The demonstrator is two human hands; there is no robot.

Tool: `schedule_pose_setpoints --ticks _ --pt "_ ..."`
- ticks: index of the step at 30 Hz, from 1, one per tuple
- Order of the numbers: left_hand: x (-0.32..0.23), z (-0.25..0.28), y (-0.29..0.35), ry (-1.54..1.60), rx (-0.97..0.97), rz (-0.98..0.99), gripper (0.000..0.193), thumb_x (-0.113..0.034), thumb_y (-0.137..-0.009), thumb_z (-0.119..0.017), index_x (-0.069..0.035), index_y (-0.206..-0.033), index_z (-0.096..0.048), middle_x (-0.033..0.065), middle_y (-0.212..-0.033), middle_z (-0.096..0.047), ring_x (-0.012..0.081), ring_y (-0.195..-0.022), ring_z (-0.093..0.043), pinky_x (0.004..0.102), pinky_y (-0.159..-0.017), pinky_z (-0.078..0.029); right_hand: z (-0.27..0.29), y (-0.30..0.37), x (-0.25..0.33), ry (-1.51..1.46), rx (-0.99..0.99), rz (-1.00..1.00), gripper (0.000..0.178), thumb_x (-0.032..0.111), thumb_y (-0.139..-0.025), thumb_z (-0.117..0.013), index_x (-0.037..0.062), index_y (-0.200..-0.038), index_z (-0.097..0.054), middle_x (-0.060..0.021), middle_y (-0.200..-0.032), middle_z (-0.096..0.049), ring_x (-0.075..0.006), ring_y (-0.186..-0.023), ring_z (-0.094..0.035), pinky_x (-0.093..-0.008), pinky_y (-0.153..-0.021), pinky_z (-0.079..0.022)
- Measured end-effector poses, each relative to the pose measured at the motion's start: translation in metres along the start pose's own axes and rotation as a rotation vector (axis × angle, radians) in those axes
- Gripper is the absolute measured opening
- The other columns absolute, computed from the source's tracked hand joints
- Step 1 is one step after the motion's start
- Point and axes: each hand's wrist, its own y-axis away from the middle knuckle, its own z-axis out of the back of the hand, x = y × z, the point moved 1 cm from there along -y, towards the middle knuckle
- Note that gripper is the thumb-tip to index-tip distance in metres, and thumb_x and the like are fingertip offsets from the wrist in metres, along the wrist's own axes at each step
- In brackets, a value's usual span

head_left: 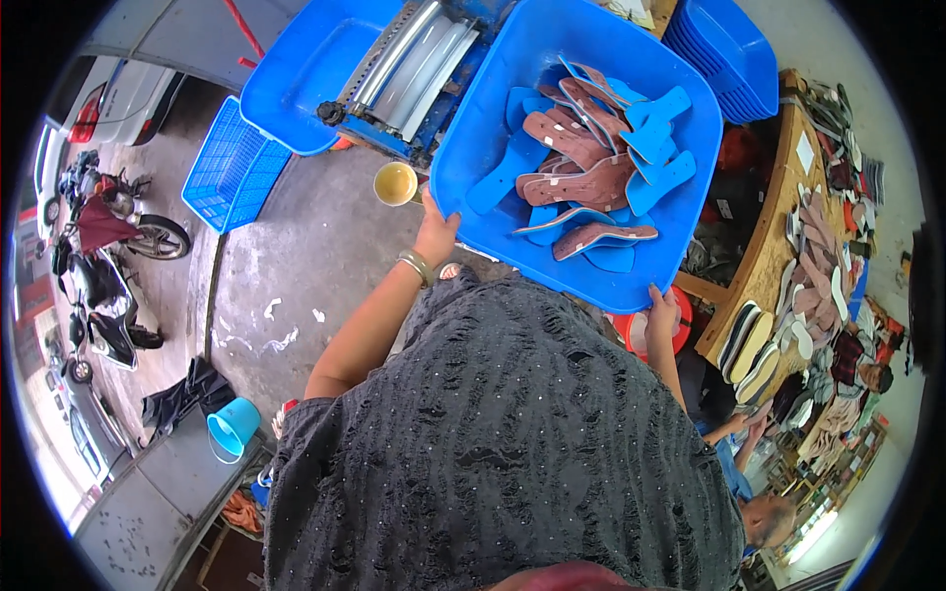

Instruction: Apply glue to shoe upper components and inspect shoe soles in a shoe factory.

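A large blue plastic tub is in front of me, tilted slightly. Inside lies a loose heap of shoe insoles, some with a brown face and others with a bright blue face. My left hand is closed on the tub's near left corner, a pale bangle on its wrist. At the near right corner, my right hand grips the rim, its fingers partly hidden by the tub.
A roller machine stands beyond the tub, beside another blue tub and a blue basket. A yellow-lined container is near my left hand. On the right are a workbench with shoe parts and another person.
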Motion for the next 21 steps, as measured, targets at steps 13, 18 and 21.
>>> schedule_pose_setpoints --ticks 13,18,21 --pt "0.0 0.013 -0.022 -0.113 -0.01 0.039 0.072 -0.006 -0.091 -0.048 -0.014 -0.145 -0.001 0.0198 -0.124 -0.048 0.0265 -0.096 -0.061 0.0371 -0.072 -0.057 -0.007 -0.001 0.026 0.084 0.171 -0.169 0.031 0.006 -0.089 -0.052 0.0018 -0.119 -0.048 -0.0121 -0.111 -0.059 -0.0239 -0.094 -0.062 -0.0372 -0.073 -0.056" --pt "-0.009 0.008 -0.019 -0.183 -0.049 0.083 0.067 -0.009 -0.092 -0.048 -0.013 -0.144 -0.006 0.0177 -0.12 -0.051 0.0228 -0.091 -0.061 0.035 -0.068 -0.054 0.007 -0.024 0.02 0.11 0.295 -0.227 0.038 0.004 -0.087 -0.053 0.0036 -0.124 -0.048 -0.0095 -0.113 -0.06 -0.0228 -0.097 -0.062 -0.0376 -0.077 -0.054" --pt "0.001 0.003 -0.012 -0.16 -0.062 0.083 0.065 -0.008 -0.092 -0.048 -0.013 -0.143 -0.008 0.0168 -0.118 -0.052 0.0224 -0.091 -0.061 0.0348 -0.068 -0.054 0.008 -0.026 0.029 0.116 0.192 -0.205 0.041 0.0 -0.083 -0.052 0.004 -0.124 -0.05 -0.0078 -0.111 -0.061 -0.0201 -0.095 -0.061 -0.0345 -0.078 -0.051"
